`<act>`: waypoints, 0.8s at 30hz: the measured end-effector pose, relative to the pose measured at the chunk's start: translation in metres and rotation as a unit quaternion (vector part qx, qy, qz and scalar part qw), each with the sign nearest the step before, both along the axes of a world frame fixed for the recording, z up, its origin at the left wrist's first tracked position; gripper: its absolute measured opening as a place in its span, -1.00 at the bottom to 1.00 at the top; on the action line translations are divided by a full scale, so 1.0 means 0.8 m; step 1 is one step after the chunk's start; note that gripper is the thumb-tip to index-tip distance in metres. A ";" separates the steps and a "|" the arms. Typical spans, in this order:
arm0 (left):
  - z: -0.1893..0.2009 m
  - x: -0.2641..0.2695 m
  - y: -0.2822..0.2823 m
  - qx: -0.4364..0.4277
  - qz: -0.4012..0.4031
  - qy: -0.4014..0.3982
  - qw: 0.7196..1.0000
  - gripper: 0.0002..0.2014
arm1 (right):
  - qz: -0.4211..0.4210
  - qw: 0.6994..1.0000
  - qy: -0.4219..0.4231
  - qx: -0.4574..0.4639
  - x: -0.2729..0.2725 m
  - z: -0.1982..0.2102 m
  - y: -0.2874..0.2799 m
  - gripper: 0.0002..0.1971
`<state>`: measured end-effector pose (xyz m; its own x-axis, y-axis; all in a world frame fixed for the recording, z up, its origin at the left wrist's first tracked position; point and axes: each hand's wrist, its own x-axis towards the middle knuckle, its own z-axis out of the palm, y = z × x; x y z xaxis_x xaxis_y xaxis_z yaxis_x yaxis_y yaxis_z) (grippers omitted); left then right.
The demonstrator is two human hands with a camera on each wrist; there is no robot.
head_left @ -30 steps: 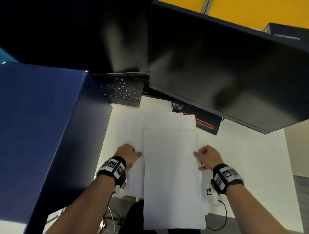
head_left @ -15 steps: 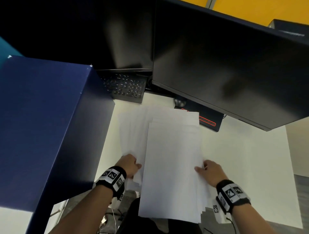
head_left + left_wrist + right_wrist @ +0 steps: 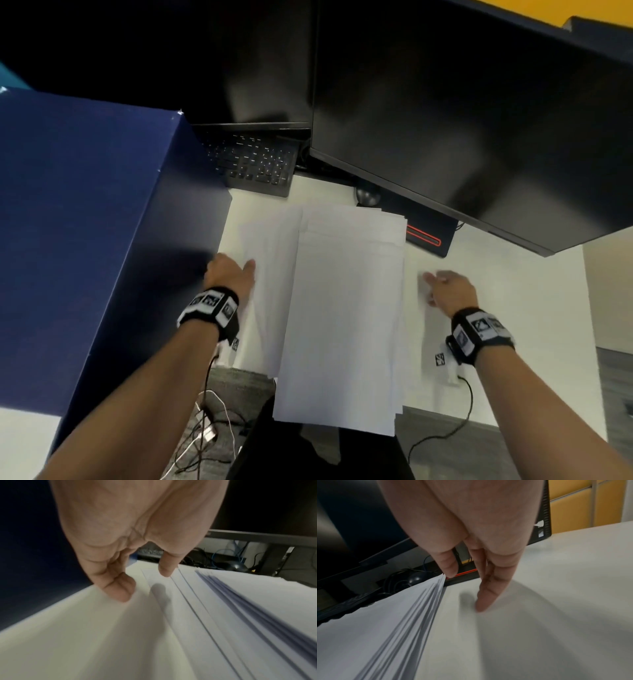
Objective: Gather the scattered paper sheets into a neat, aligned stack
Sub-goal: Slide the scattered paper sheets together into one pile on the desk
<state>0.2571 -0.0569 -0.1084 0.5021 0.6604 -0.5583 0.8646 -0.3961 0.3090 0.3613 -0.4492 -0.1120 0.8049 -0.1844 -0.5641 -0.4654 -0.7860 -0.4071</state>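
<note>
A loosely fanned stack of white paper sheets [image 3: 342, 308] lies in the middle of the white table [image 3: 496, 308], its near end hanging over the front edge. A few sheets [image 3: 270, 246] stick out from under it to the left. My left hand [image 3: 236, 270] is at the left edge of those sheets [image 3: 171, 601], fingers loosely bent and thumb just over the paper, gripping nothing. My right hand [image 3: 433, 284] is to the right of the stack [image 3: 376, 622], apart from it. Its straight fingers [image 3: 481, 601] point down at the bare table.
A tall dark blue box [image 3: 85, 222] stands close on the left. Two black monitors [image 3: 462, 120] overhang the back, with a keyboard [image 3: 253, 164], a mouse [image 3: 368, 195] and a black device with a red line [image 3: 428, 236] beneath. Bare table lies to the right.
Both hands have let go of the stack's sides. The right hand moved out to the right onto the table. The left hand moved forward to the left sheets' edge.
</note>
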 end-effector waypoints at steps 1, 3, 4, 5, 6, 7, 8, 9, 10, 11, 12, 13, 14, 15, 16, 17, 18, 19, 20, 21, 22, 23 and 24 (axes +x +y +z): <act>-0.003 0.015 -0.003 -0.004 0.013 -0.003 1.000 -0.28 | -0.001 1.000 -0.009 0.011 0.011 0.001 0.011 -0.44; -0.010 0.046 -0.007 -0.008 0.003 -0.006 1.000 -0.47 | 0.025 0.999 -0.016 0.015 0.029 0.008 0.047 -0.46; -0.013 0.058 -0.009 -0.014 -0.003 -0.009 1.000 -0.60 | 0.044 0.999 -0.010 0.003 0.034 0.012 0.066 -0.47; -0.013 0.068 -0.013 -0.023 -0.011 -0.018 1.000 -0.69 | 0.065 0.998 -0.007 -0.011 0.039 0.013 0.083 -0.49; -0.014 0.075 -0.018 -0.036 -0.023 -0.032 0.999 -0.74 | 0.081 0.996 -0.008 -0.024 0.042 0.013 0.098 -0.51; -0.013 0.081 -0.023 -0.046 -0.034 -0.047 0.997 -0.77 | 0.097 0.995 -0.015 -0.030 0.046 0.011 0.111 -0.53; -0.015 0.085 -0.028 -0.047 -0.043 -0.075 0.995 -0.77 | 0.106 0.994 -0.013 -0.030 0.047 0.010 0.123 -0.55; -0.011 0.086 -0.033 -0.047 -0.043 -0.105 0.992 -0.76 | 0.112 0.993 -0.015 -0.022 0.047 0.008 0.131 -0.58; -0.013 0.086 -0.033 -0.054 -0.033 -0.144 0.988 -0.76 | 0.109 0.994 -0.013 -0.014 0.045 0.008 0.135 -0.61; -0.008 0.081 -0.033 -0.072 -0.014 -0.166 0.983 -0.80 | 0.102 0.995 -0.023 0.000 0.044 0.005 0.133 -0.63; -0.011 0.077 -0.030 -0.086 -0.007 -0.171 0.981 -0.83 | 0.090 0.995 -0.030 0.014 0.043 0.003 0.126 -0.63; -0.012 0.068 -0.024 -0.104 -0.009 -0.149 0.983 -0.78 | 0.078 0.996 -0.034 0.028 0.040 0.000 0.115 -0.62; -0.011 0.057 -0.017 -0.128 -0.025 -0.115 0.985 -0.67 | 0.068 0.997 -0.027 0.034 0.035 -0.002 0.100 -0.57; -0.009 0.042 -0.010 -0.151 -0.046 -0.073 0.985 -0.61 | 0.060 0.997 -0.016 0.038 0.027 -0.003 0.084 -0.50; -0.012 0.024 -0.004 -0.173 -0.064 -0.044 0.982 -0.62 | 0.045 0.998 0.002 0.053 0.014 -0.001 0.069 -0.46; -0.013 0.003 -0.002 -0.206 -0.068 -0.020 0.976 -0.69 | 0.030 0.997 0.023 0.070 -0.003 0.002 0.054 -0.43; -0.016 -0.018 -0.003 -0.246 -0.065 -0.003 0.967 -0.76 | 0.025 0.995 0.041 0.083 -0.021 0.004 0.044 -0.40; -0.015 -0.039 -0.008 -0.265 -0.075 0.020 0.961 -0.80 | 0.037 0.994 0.056 0.086 -0.041 0.005 0.038 -0.37; -0.017 -0.057 -0.016 -0.263 -0.092 0.025 0.960 -0.78 | 0.068 0.993 0.067 0.074 -0.061 0.006 0.037 -0.35; -0.018 -0.068 -0.025 -0.240 -0.112 0.020 0.964 -0.72 | 0.108 0.991 0.068 0.047 -0.078 0.005 0.038 -0.38; -0.018 -0.074 -0.036 -0.223 -0.118 0.007 0.968 -0.68 | 0.136 0.988 0.063 0.020 -0.092 0.005 0.043 -0.44; -0.017 -0.073 -0.045 -0.205 -0.124 0.003 0.971 -0.68 | 0.145 0.988 0.055 0.009 -0.102 0.005 0.049 -0.53; -0.016 -0.071 -0.052 -0.186 -0.138 -0.002 0.973 -0.69 | 0.151 0.987 0.047 0.003 -0.108 0.005 0.054 -0.63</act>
